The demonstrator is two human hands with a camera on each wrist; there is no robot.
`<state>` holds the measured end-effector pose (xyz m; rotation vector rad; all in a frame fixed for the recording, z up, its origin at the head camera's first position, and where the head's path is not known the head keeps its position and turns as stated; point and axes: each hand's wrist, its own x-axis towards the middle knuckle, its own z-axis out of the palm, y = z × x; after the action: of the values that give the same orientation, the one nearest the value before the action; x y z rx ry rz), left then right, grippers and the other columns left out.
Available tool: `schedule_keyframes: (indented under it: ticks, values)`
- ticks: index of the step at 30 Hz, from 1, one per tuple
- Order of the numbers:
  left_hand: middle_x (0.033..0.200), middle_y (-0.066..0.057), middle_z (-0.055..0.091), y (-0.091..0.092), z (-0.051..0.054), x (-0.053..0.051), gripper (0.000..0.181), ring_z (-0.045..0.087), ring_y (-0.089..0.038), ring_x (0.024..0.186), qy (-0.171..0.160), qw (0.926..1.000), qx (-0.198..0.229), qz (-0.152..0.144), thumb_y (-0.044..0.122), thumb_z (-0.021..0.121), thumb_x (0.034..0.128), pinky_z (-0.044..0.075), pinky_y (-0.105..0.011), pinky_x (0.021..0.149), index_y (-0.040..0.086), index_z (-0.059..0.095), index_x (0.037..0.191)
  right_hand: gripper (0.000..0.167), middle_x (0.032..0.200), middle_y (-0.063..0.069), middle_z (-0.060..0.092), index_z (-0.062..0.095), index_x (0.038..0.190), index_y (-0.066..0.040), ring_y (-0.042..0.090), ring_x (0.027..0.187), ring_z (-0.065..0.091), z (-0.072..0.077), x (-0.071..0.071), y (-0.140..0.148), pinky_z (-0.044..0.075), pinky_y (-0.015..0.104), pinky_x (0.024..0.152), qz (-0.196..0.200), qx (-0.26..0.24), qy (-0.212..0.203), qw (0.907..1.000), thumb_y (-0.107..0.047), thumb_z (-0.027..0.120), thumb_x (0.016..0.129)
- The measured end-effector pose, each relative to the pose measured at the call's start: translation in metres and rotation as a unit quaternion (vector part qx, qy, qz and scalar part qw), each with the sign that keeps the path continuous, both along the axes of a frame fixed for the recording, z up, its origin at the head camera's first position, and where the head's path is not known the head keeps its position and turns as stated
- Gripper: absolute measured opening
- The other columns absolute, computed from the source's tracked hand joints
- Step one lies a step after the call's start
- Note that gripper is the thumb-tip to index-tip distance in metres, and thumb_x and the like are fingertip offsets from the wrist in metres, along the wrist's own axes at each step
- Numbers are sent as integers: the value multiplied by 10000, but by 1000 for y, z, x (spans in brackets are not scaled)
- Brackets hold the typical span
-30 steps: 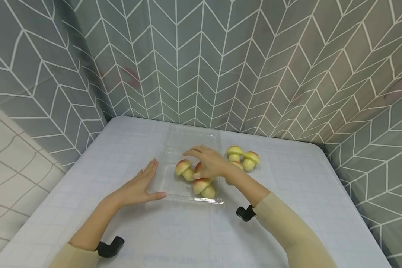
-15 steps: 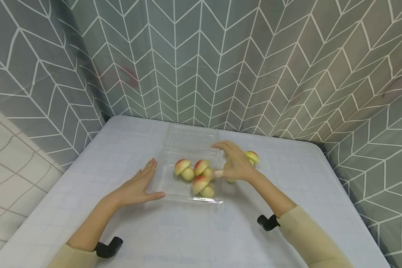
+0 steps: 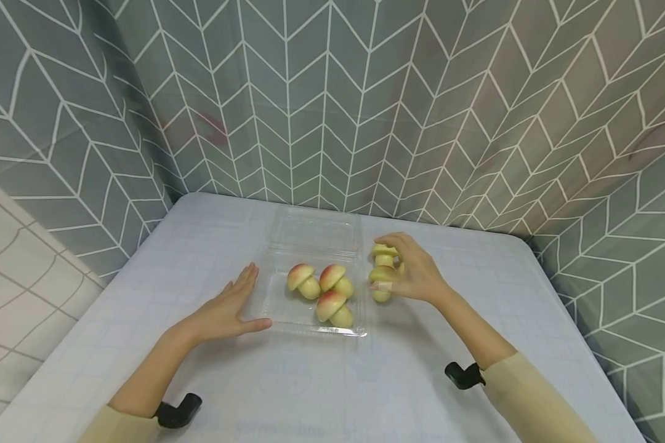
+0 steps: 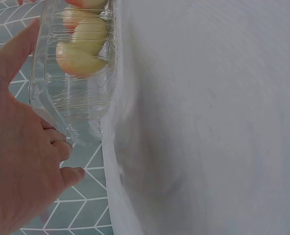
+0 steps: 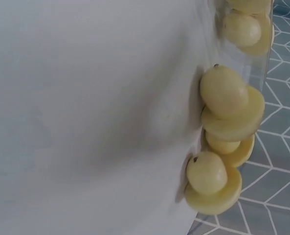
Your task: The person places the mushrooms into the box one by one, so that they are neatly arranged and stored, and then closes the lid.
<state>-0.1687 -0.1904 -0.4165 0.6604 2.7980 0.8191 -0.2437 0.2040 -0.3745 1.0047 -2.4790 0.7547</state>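
A clear plastic clamshell box [image 3: 274, 307] lies on the table with its lid [image 3: 316, 231] folded back. Inside are three toy mushrooms with red-and-yellow caps: a left one [image 3: 302, 281], a right one [image 3: 335, 280] and a front one [image 3: 334, 309]. My left hand [image 3: 224, 312] rests with fingers spread against the box's left side, a finger along its wall [image 4: 42, 93]. Over the loose mushrooms right of the box hovers my right hand [image 3: 418, 271], thumb and fingers apart around the nearest mushroom [image 5: 230, 103]. It partly hides another [image 5: 208, 181]; the right wrist view shows no hand.
A white cloth covers the table [image 3: 321, 381]. Behind it and at both sides hangs a grey patterned curtain [image 3: 321, 111]. A black wrist mount [image 3: 178, 411] sits on the left forearm and another mount [image 3: 464, 375] on the right.
My right hand has let go of a mushroom in the box and moved right to the loose ones. The left hand stays in place.
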Motion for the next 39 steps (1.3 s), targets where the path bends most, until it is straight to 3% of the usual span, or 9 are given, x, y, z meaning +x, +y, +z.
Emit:
schedule_keyframes:
  ticks: [9,19,25,30,39]
  values:
    - [1577,-251,-14,0,-1,0,1134,15,-373,1452,17,10000,-33,-8,616,622,840,102,-588,1133,-88,27,1501,859,1214,75,558,551,1254,-94,245,1050,545,-14,1,18,493,475,831,-157,346,64,9993,-399,928,545]
    - [1574,-258,-10,0,-1,0,1125,18,-375,1451,37,10000,-42,-33,605,624,845,103,-587,1133,-99,35,1496,851,1145,71,588,575,1229,-103,246,987,556,-34,-3,20,474,437,840,-488,832,111,9953,-469,911,538]
    - [1576,-254,-16,0,-1,-1,1130,10,-370,1453,2,10000,-46,-21,607,624,843,100,-587,1134,-101,32,1495,802,1158,52,600,587,1204,-122,272,1103,535,-40,-2,16,398,462,958,-616,1250,97,9902,-514,869,564]
    - [1575,-256,-12,1,0,-1,1129,15,-377,1451,-6,10000,-43,-16,603,627,843,100,-589,1133,-104,35,1494,793,1197,30,573,575,1209,-135,263,1145,526,-45,-1,12,401,448,892,-856,1688,-207,9817,-534,848,580]
    - [1576,-253,-20,1,-1,-1,1132,9,-368,1453,-26,10000,-35,-10,600,631,841,98,-594,1130,-99,27,1496,756,1102,30,576,547,1162,-105,255,1071,556,-50,4,9,403,487,918,-745,1763,-132,9814,-490,850,587]
